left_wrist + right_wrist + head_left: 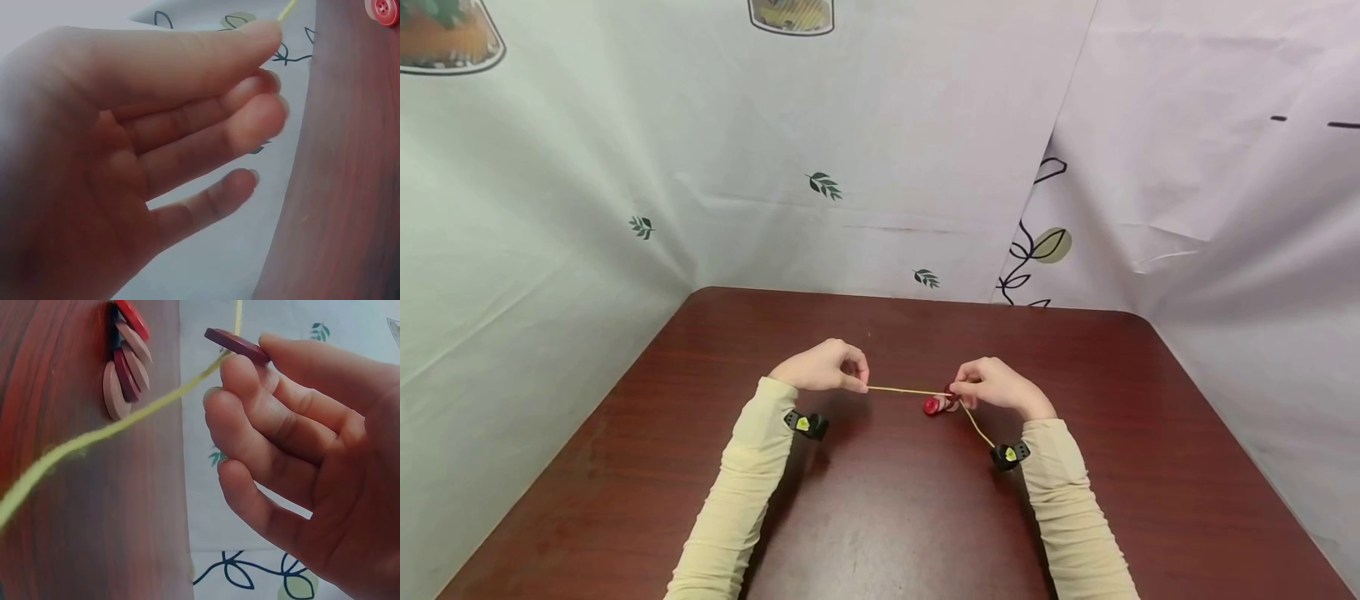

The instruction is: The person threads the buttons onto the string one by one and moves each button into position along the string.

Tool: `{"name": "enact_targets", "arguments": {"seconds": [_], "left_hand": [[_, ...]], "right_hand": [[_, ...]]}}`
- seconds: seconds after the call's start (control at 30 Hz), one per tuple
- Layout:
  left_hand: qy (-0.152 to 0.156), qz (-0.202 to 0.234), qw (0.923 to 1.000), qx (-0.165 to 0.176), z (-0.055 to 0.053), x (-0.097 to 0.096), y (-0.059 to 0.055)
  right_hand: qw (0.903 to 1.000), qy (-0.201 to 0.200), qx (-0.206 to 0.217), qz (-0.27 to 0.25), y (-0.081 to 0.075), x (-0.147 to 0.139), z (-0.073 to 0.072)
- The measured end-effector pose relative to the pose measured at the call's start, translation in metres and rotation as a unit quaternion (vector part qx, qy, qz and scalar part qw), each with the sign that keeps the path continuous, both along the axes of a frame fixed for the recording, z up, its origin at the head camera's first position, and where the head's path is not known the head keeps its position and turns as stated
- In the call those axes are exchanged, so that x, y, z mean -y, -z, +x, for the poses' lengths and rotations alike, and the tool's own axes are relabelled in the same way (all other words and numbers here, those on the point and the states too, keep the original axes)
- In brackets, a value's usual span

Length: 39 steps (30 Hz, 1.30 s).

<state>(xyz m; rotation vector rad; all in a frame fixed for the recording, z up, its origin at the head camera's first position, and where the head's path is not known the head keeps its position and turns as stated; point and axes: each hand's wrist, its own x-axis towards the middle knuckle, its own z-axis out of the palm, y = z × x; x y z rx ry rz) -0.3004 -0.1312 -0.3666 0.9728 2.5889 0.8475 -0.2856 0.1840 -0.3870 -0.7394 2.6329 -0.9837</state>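
Note:
My left hand (826,367) pinches one end of a thin yellow yarn (906,391) between thumb and index finger, its other fingers loosely bent. From there the yarn runs taut to my right hand (1000,388). In the right wrist view, that hand pinches a dark red button (234,345) edge-on between thumb and fingertips. The yarn meets the button and continues from its underside as a slack tail (81,440) toward the wrist. Below the right hand, several buttons lie overlapped in a row on the table, among them a bright red button (931,406) and a pinkish button (115,392).
The dark reddish-brown table (865,508) has rounded far corners. A white cloth backdrop (737,150) printed with leaves surrounds it at the back and sides. Each wrist carries a black strap camera (808,426) over a cream sleeve (730,500).

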Motion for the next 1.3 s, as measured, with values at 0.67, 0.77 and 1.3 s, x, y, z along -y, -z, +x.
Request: {"name": "enact_targets", "arguments": {"seconds": [0.67, 0.77, 1.3], "left_hand": [[0.008, -0.036, 0.9982, 0.047, 0.000, 0.013, -0.003], [0.006, -0.038, 0.9980, 0.049, 0.001, 0.015, -0.004], [-0.004, -0.043, 0.9974, 0.058, 0.000, 0.024, -0.004]], "right_hand": [[0.9986, -0.009, 0.051, 0.007, 0.007, -0.025, -0.006], [0.9983, -0.004, 0.058, 0.006, 0.010, -0.029, -0.008], [0.9928, -0.015, 0.118, -0.019, 0.015, -0.049, -0.005]]}}
